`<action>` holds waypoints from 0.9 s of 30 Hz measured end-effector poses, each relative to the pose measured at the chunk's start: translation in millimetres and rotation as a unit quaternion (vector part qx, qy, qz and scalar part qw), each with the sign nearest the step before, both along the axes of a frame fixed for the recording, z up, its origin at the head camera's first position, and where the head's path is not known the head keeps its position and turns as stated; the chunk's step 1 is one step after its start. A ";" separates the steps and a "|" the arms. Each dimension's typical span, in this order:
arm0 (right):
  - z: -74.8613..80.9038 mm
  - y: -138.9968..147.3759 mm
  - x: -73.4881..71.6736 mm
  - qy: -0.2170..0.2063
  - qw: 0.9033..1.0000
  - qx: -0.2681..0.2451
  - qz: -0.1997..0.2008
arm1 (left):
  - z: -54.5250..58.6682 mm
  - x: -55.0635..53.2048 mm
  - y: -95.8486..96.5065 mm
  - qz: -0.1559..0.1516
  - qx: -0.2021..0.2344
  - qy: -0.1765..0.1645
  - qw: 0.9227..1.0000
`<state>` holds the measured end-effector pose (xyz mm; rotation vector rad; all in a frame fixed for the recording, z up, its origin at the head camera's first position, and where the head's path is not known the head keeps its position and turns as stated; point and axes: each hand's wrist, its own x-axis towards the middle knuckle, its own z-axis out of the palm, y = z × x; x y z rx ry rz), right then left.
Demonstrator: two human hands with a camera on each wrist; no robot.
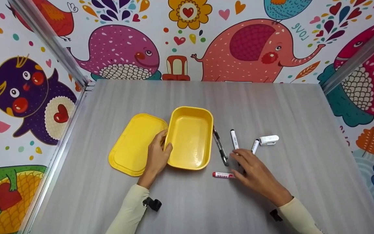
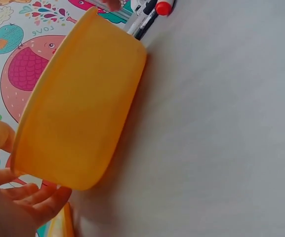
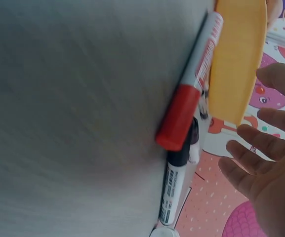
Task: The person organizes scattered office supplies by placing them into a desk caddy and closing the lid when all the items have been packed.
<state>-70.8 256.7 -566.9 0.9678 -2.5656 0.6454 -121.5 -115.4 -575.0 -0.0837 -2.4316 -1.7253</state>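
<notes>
On a gray, streaked tabletop amid cartoon-printed walls, gripping a glossy, round-cornered yellow box with the left fingers, by the flat lid on its left. With empty right fingers held apart near slim markers right of the box.

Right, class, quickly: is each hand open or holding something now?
Left hand: holding the yellow box by its side.
Right hand: open, near the markers, holding nothing.

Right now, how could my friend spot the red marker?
On the grey table, find the yellow box. Past its near right corner, the red marker lies partly hidden by the right hand. Its ends are red; nearby white markers show black.
</notes>
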 end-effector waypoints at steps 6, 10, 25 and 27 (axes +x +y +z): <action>-6.6 -5.4 3.7 0.001 1.000 0.024 0.017 | -1.6 -0.3 -3.1 0.005 0.022 -0.019 1.000; -11.2 -7.7 5.3 -0.004 0.999 0.039 0.021 | -3.8 -0.5 -5.0 -0.001 0.044 -0.024 0.999; -16.1 -12.5 13.8 -0.040 0.996 0.079 0.012 | -12.2 3.5 -12.3 -0.042 0.130 -0.011 0.991; -15.0 -12.0 14.7 -0.047 0.995 0.085 0.007 | -12.4 3.9 -12.7 -0.048 0.136 -0.008 0.989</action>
